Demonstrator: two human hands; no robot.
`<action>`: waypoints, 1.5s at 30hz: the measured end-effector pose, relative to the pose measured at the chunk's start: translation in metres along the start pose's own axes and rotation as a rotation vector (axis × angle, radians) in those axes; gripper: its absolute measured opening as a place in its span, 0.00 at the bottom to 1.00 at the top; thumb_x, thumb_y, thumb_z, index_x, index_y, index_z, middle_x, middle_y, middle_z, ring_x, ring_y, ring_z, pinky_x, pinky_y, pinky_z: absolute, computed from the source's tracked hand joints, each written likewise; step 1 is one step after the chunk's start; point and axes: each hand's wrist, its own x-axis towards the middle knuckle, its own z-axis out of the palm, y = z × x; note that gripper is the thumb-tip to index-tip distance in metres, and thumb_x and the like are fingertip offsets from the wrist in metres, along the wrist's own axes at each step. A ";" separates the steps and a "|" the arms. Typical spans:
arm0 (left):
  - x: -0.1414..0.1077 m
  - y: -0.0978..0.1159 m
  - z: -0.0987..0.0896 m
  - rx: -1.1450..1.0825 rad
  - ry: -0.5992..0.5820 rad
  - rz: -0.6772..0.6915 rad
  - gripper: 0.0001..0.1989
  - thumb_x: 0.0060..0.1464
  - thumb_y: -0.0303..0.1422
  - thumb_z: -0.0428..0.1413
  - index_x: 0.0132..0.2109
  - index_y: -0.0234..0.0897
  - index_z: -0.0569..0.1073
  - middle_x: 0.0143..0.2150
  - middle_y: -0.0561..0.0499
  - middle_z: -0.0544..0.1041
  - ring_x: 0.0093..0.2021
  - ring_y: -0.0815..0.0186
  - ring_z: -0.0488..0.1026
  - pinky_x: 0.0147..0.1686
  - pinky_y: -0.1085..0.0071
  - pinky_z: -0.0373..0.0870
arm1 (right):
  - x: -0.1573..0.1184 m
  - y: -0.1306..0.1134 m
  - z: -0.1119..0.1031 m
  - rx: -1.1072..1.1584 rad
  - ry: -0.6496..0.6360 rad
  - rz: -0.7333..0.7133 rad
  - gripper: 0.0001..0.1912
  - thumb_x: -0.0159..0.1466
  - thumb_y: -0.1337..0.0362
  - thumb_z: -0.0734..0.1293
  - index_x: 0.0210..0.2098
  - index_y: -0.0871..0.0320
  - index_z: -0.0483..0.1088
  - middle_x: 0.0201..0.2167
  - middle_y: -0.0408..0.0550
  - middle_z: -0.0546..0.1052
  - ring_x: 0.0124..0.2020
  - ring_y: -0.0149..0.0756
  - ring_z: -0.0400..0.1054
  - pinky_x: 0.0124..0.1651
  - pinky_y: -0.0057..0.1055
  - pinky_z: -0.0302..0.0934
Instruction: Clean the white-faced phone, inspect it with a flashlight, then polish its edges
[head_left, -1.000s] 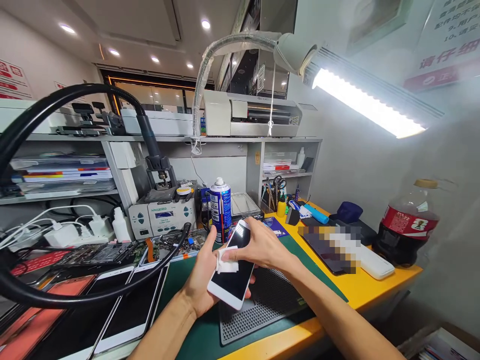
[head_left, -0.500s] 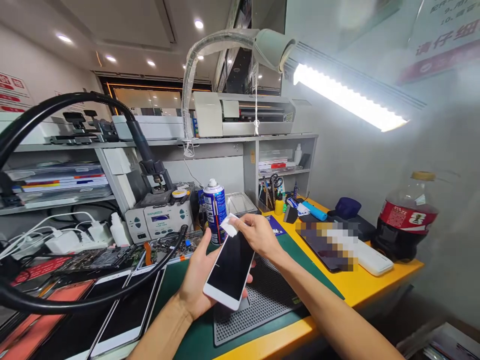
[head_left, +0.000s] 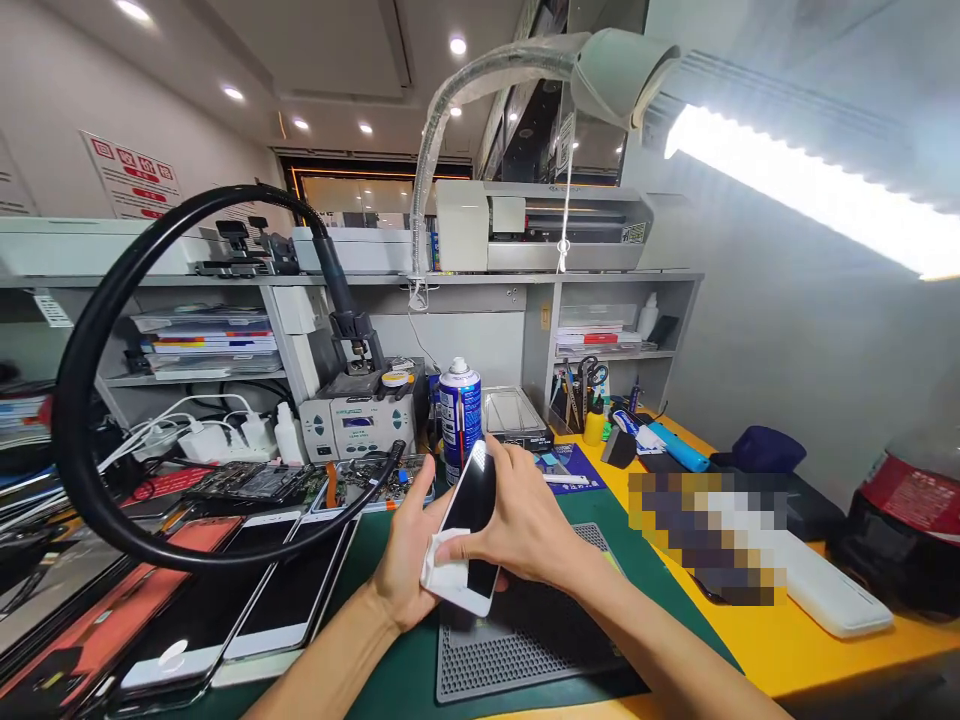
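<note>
A white-framed smartphone [head_left: 480, 500] with a dark screen lies tilted in my left hand [head_left: 409, 545], whose palm and fingers support it from below and the left side. My right hand [head_left: 525, 520] reaches over the phone from the right. Its thumb presses a folded white wipe [head_left: 448, 572] against the lower left part of the screen, and its other fingers lie along the phone's upper right edge. Under both hands is a grey perforated mat [head_left: 517, 650] on a green work mat [head_left: 637, 620].
Several phones [head_left: 281, 600] lie at left beneath a looping black hose [head_left: 75, 420]. A blue spray can [head_left: 460, 410] stands behind my hands, beside a grey soldering station [head_left: 360, 425]. At right are a white power bank [head_left: 832, 590] and a cola bottle [head_left: 907, 520]. A lamp [head_left: 810, 180] hangs overhead.
My right hand has moved the wipe from the phone's top end down to its lower left. The phone is tilted more. The view has swung left.
</note>
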 end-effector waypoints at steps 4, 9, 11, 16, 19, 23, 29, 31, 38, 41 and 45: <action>-0.001 -0.002 0.004 0.051 -0.036 0.001 0.37 0.63 0.59 0.42 0.55 0.29 0.73 0.37 0.37 0.79 0.34 0.51 0.79 0.31 0.58 0.77 | 0.011 0.014 -0.012 0.288 0.002 0.100 0.31 0.59 0.46 0.73 0.56 0.55 0.69 0.49 0.52 0.76 0.48 0.47 0.70 0.49 0.41 0.65; -0.002 -0.004 0.006 0.082 -0.115 0.029 0.39 0.62 0.61 0.38 0.58 0.31 0.71 0.43 0.35 0.78 0.38 0.48 0.78 0.35 0.53 0.76 | 0.021 0.024 -0.024 0.618 -0.089 0.130 0.19 0.67 0.51 0.66 0.48 0.58 0.77 0.43 0.50 0.80 0.41 0.42 0.74 0.42 0.35 0.67; -0.001 -0.003 0.005 0.079 -0.082 0.046 0.39 0.62 0.61 0.39 0.57 0.32 0.72 0.43 0.35 0.78 0.38 0.47 0.78 0.35 0.52 0.76 | 0.019 0.024 -0.020 0.641 -0.079 0.187 0.24 0.64 0.51 0.69 0.54 0.57 0.74 0.47 0.51 0.79 0.42 0.43 0.74 0.42 0.36 0.69; -0.001 0.002 -0.001 0.022 0.035 0.180 0.34 0.64 0.56 0.44 0.59 0.31 0.72 0.44 0.36 0.80 0.40 0.49 0.79 0.39 0.52 0.77 | 0.005 0.012 0.006 0.700 -0.083 0.281 0.48 0.48 0.54 0.81 0.63 0.54 0.60 0.49 0.50 0.76 0.45 0.43 0.73 0.46 0.38 0.70; -0.002 0.003 -0.001 -0.071 0.064 0.230 0.32 0.65 0.52 0.46 0.64 0.34 0.68 0.51 0.37 0.80 0.47 0.49 0.79 0.48 0.54 0.75 | -0.001 0.001 0.018 0.777 -0.138 0.204 0.42 0.46 0.55 0.82 0.56 0.55 0.66 0.48 0.48 0.77 0.48 0.44 0.71 0.49 0.37 0.68; -0.001 0.004 0.002 -0.121 0.068 0.292 0.32 0.65 0.50 0.49 0.67 0.35 0.65 0.53 0.38 0.79 0.52 0.48 0.77 0.56 0.54 0.70 | 0.004 -0.006 0.020 0.752 -0.057 0.225 0.21 0.57 0.49 0.76 0.40 0.59 0.73 0.34 0.44 0.77 0.34 0.36 0.69 0.37 0.30 0.65; 0.000 0.005 0.004 -0.066 0.059 0.275 0.33 0.65 0.53 0.48 0.68 0.39 0.63 0.55 0.40 0.79 0.54 0.49 0.77 0.57 0.54 0.69 | 0.015 -0.006 0.018 0.802 -0.064 0.397 0.31 0.64 0.35 0.61 0.22 0.56 0.59 0.16 0.36 0.56 0.16 0.27 0.51 0.18 0.26 0.50; 0.000 0.006 0.003 -0.069 0.090 0.283 0.31 0.65 0.52 0.48 0.67 0.39 0.65 0.55 0.41 0.79 0.53 0.50 0.77 0.57 0.55 0.70 | 0.014 -0.009 0.019 0.821 -0.050 0.380 0.30 0.63 0.35 0.62 0.24 0.57 0.62 0.18 0.37 0.59 0.18 0.28 0.54 0.20 0.26 0.53; 0.000 0.017 0.000 -0.118 0.171 0.372 0.27 0.68 0.48 0.46 0.60 0.33 0.73 0.49 0.40 0.82 0.50 0.51 0.79 0.54 0.55 0.74 | 0.005 -0.023 0.026 0.891 -0.265 0.544 0.32 0.57 0.33 0.67 0.33 0.59 0.68 0.25 0.46 0.74 0.21 0.35 0.71 0.18 0.27 0.63; -0.005 0.024 0.003 -0.140 0.150 0.414 0.26 0.69 0.46 0.44 0.60 0.31 0.73 0.50 0.38 0.81 0.51 0.51 0.79 0.54 0.56 0.74 | 0.002 -0.022 0.030 0.911 -0.364 0.566 0.37 0.59 0.30 0.61 0.25 0.62 0.69 0.22 0.51 0.74 0.17 0.34 0.71 0.15 0.25 0.62; -0.014 0.032 0.007 -0.235 0.166 0.398 0.29 0.67 0.47 0.44 0.61 0.30 0.71 0.53 0.35 0.79 0.52 0.46 0.78 0.52 0.51 0.74 | 0.000 -0.025 0.035 1.018 -0.292 0.480 0.35 0.58 0.32 0.64 0.28 0.62 0.69 0.22 0.47 0.74 0.18 0.33 0.71 0.15 0.24 0.63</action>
